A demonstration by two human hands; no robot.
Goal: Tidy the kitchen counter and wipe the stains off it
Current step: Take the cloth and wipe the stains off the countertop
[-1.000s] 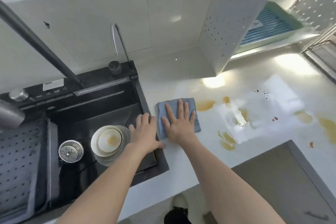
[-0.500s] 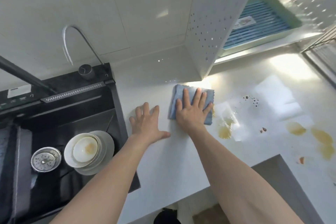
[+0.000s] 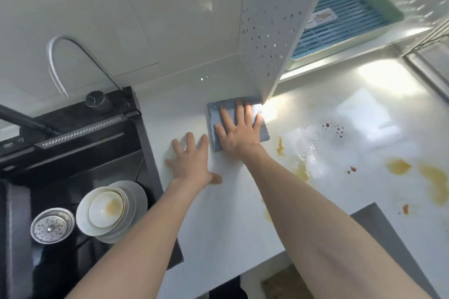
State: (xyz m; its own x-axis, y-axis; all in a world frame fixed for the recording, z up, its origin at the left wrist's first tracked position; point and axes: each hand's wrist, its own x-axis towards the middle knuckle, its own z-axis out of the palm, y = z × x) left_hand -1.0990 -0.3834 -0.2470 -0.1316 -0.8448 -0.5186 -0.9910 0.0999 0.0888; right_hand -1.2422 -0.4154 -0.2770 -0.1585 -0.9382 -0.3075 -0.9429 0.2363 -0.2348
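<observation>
My right hand lies flat with spread fingers on a folded blue cloth, pressing it onto the white counter just below the corner of a perforated white rack. My left hand rests palm down on the bare counter to the left of the cloth, fingers apart, holding nothing. Yellow-brown stains and small red spots mark the counter to the right of the cloth. A wet smeared patch sits between them.
A black sink at the left holds stacked dirty white bowls and plates and a metal strainer. A curved tap rises behind it. The perforated rack overhangs the counter with a blue-green tray on its shelf.
My right hand has slid the blue cloth away from me towards the rack corner. The stains it crossed near the sink side are gone. My left hand moved off the sink edge onto the counter.
</observation>
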